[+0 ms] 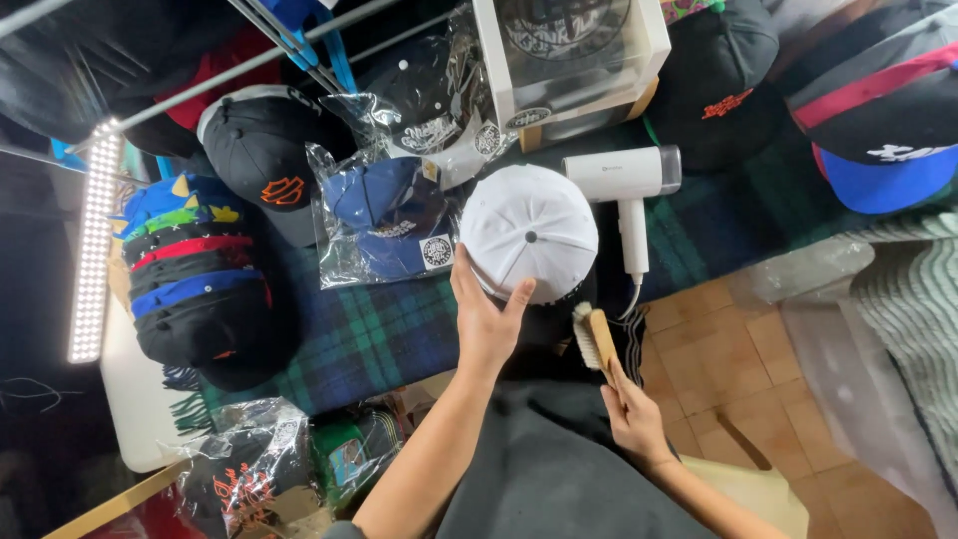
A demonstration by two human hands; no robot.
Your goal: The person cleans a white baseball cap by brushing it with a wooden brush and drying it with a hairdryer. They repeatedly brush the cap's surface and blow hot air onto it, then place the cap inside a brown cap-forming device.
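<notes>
plaid blanket (379, 339), left hand (486, 324) gripping white cap (529, 232), right hand (634, 419) clasping brush (597, 339)

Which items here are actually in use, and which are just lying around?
In use:
- white cap, gripped by the left hand
- wooden brush, held by the right hand

Lying about:
- white hair dryer
- bagged blue cap
- stack of caps
- black cap with orange emblem
- clear display box
- plaid blanket

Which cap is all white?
The white cap under the left hand, beside the hair dryer. The other caps around it are black, blue or striped.
</notes>
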